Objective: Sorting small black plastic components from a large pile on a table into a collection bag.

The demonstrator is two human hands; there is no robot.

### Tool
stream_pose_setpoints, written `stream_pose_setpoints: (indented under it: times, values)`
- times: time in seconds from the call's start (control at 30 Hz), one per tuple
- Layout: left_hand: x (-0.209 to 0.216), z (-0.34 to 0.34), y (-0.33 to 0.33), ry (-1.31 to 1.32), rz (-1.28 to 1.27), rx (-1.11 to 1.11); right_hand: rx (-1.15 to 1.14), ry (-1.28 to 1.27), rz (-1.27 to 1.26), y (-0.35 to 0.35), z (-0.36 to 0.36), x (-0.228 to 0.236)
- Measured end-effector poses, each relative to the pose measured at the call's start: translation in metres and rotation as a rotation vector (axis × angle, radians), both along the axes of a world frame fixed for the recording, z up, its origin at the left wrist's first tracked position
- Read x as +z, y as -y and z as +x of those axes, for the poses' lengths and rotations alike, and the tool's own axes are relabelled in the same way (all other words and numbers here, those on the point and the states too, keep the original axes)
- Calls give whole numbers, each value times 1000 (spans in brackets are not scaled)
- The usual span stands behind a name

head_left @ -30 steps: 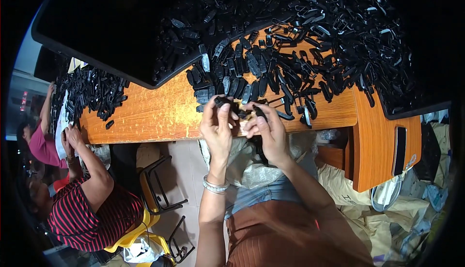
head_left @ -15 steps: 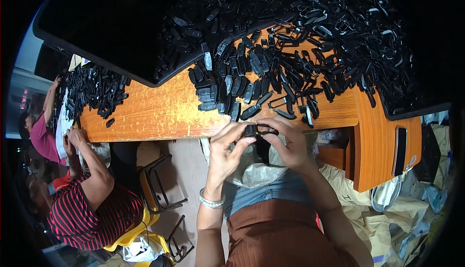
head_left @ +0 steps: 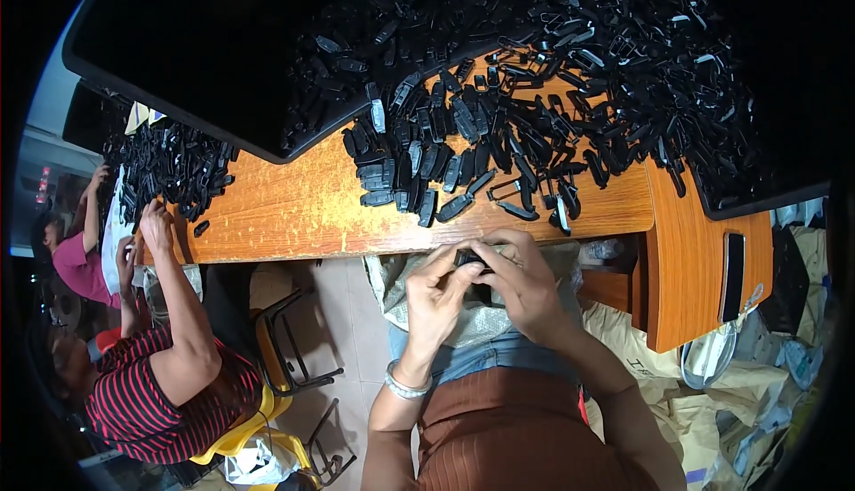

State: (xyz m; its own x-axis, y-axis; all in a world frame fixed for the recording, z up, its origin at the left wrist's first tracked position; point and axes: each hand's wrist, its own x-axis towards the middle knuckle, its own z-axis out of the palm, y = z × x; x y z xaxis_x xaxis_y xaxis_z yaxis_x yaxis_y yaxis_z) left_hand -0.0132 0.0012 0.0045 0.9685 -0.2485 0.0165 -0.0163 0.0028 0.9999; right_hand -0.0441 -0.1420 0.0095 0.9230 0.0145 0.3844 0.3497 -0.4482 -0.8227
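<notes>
In front of my belly, just off the table's near edge, both my hands meet around one small black plastic part [head_left: 468, 259]. Thumb and fingers of my left hand [head_left: 436, 288] pinch it from the left. From the other side my right hand [head_left: 527, 284] closes on it, its fingers covering most of the piece, so its full shape is hidden. On the wooden table [head_left: 294, 202] beyond my hands lie many loose black plastic pieces [head_left: 463, 117], some blocky and some looped like clips. They spread into a large dark heap [head_left: 659, 81] at the far right.
A black tray edge [head_left: 178, 108] juts over the table at left. Below my hands is a whitish woven sack [head_left: 387, 291]. At left, a co-worker in a striped shirt [head_left: 169, 393] reaches to another black heap [head_left: 174, 166], near a chair [head_left: 294, 340]. Paper sacks [head_left: 659, 393] lie at right.
My hands have come closer together, and the part, whose loop and block showed before, is now mostly covered. The striped-shirt co-worker's hand has moved up to the left heap.
</notes>
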Motion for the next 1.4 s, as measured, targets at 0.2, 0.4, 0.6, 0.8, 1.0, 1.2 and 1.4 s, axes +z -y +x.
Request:
stream_pose_setpoints:
  times: [0.2, 0.4, 0.6, 0.8, 1.0, 1.2, 1.4]
  values:
    - [-22, -9, -11, -426, -514, -118, 69, -307, 650, 5, -15, -16]
    - [-25, 12, -25, 74, 74, -292, -25, -87, 99, 24, -1, -28]
    - [2, 46, 15, 636, 971, 25, -473, 35, -555, 23, 30, -27]
    - [-5, 36, 5, 661, 748, -22, -386, 250, -396, 30, 23, -28]
    - [3, 17, 3, 375, 433, -144, 34, -218, 519, 26, 13, -3]
    - [-7, 12, -1, -189, -363, -90, 192, -448, 715, 9, -1, 1]
    - [-3, 12, -12, 93, 53, -164, 148, -358, 694, 14, 2, 10]
